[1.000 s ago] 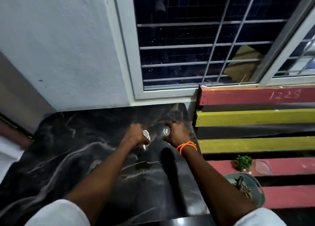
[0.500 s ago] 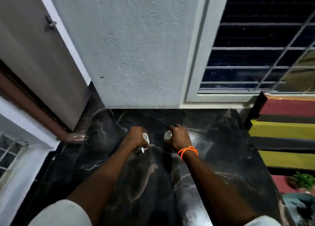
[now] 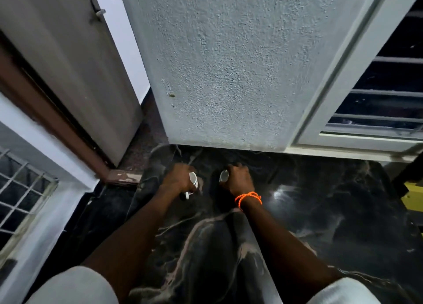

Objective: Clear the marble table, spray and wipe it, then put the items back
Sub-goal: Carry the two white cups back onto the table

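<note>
Both my hands reach out over the black marble table (image 3: 320, 212), which has pale veins. My left hand (image 3: 177, 180) grips a small white cup (image 3: 193, 180) with a handle, held over the table's far left part. My right hand (image 3: 239, 180), with an orange thread on its wrist, grips a small pale round object (image 3: 223, 176); my fingers cover most of it, so its kind is unclear. The two hands are side by side, a short gap between them.
A rough white wall (image 3: 229, 63) rises right behind the table. A grey door (image 3: 68, 63) with a brown frame stands at the left. A barred window (image 3: 384, 97) is at the right, and a yellow slat (image 3: 413, 197) shows at the right edge.
The view has swung left: the coloured bench and its items have slid out of sight and the door has come in. Both hands keep their holds and have shifted toward the table's left.
</note>
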